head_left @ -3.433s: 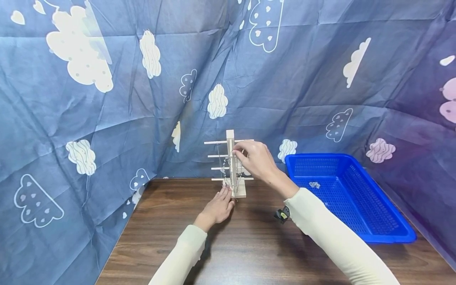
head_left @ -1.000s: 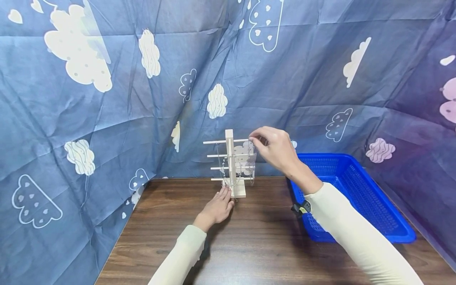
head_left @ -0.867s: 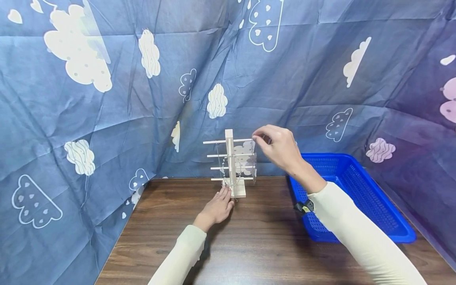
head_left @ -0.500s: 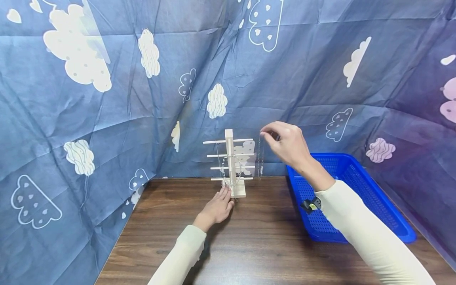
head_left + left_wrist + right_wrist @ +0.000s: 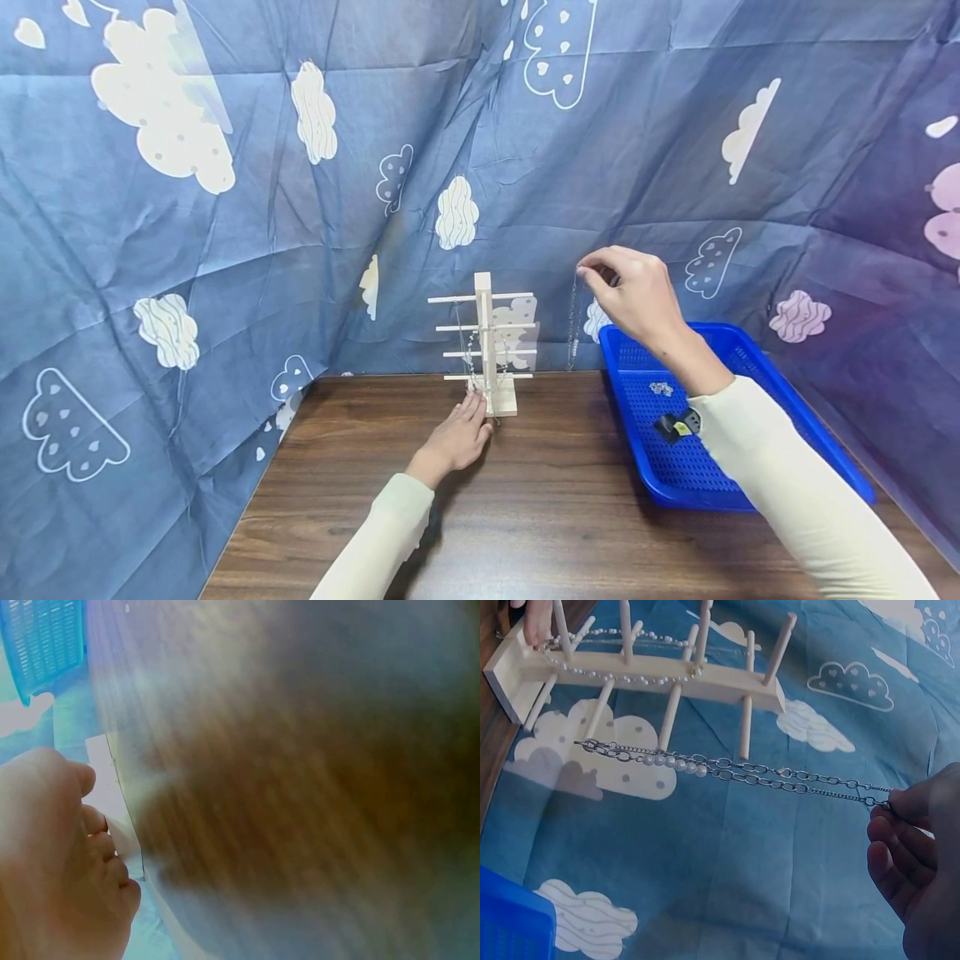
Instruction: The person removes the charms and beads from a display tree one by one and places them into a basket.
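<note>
My right hand (image 5: 633, 287) pinches a silver chain necklace (image 5: 742, 778) between thumb and fingertips, up between the stand and the basket. The necklace hangs in a long loop, with several white pearls along one side. A pale wooden stand (image 5: 483, 333) with crosswise pegs stands upright at the back of the table. Strings of pearl beads (image 5: 649, 679) and thin chain still drape over its pegs. On the stand's base, the left hand (image 5: 456, 435) rests with its fingers extended. The left wrist view catches these fingers at the base's edge (image 5: 112, 780).
A blue perforated basket (image 5: 626, 417) sits at the right of the table, partly behind the right forearm. Inside it lies a small silvery clump (image 5: 662, 389). Behind the brown wooden table (image 5: 360, 500) hangs a blue cloth (image 5: 300, 225) with cloud prints.
The right hand has drawn the necklace off the end of the stand's top peg and carried it rightward, toward the basket. The left hand has stayed on the base.
</note>
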The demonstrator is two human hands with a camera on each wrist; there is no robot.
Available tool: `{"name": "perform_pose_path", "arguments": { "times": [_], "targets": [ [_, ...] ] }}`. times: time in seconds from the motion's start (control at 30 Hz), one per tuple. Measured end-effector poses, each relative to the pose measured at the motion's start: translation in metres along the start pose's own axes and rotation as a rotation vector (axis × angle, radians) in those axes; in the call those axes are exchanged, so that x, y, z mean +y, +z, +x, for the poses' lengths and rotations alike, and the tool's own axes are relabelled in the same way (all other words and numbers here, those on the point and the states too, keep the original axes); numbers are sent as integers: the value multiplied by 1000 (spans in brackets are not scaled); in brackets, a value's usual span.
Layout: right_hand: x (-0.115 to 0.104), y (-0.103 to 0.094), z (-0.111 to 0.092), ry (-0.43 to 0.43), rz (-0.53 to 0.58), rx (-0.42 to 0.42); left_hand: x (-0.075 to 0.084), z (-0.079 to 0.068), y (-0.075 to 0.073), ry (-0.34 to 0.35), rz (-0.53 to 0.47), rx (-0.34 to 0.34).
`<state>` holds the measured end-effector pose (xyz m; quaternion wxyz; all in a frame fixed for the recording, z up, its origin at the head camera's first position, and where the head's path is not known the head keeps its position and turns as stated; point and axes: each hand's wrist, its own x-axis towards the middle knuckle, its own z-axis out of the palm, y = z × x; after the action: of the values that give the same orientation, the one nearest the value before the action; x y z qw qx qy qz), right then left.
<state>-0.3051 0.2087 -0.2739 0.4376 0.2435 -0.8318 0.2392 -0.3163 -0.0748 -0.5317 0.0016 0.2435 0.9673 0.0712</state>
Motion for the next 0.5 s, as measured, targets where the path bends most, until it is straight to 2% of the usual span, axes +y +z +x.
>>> {"name": "perform_pose_path", "arguments": {
  "times": [0.5],
  "targets": [
    [28,-21,-2,46,-32,47,-2,1,3,2,-2,8]
  ]
}}
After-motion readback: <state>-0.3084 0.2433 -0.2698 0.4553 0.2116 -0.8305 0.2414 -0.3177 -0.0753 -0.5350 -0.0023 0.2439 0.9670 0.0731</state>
